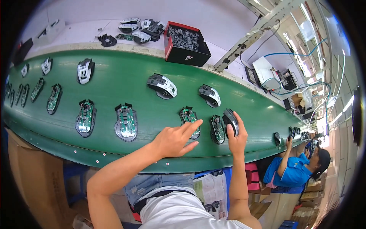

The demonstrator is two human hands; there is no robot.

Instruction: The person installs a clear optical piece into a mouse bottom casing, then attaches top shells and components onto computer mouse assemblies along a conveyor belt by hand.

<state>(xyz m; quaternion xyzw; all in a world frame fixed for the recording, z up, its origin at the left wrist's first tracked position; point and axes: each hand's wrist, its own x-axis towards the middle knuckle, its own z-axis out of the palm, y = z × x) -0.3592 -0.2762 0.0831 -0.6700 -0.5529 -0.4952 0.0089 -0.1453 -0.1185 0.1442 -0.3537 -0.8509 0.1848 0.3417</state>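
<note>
the green belt's near edge (207, 152) is bare beside the empty, half-spread left hand (174, 141); right hand (238, 139) grips a mouse (229, 118).

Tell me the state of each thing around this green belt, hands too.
Left hand: open, index finger extended
Right hand: gripping mouse
Dark mouse: held
Circuit-board bases: uncovered
Black-and-white mice: shells on
Box: open, filled with dark parts

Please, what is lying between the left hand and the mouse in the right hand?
The head view shows one open mouse base with a green circuit board between the left hand and that mouse.
</note>
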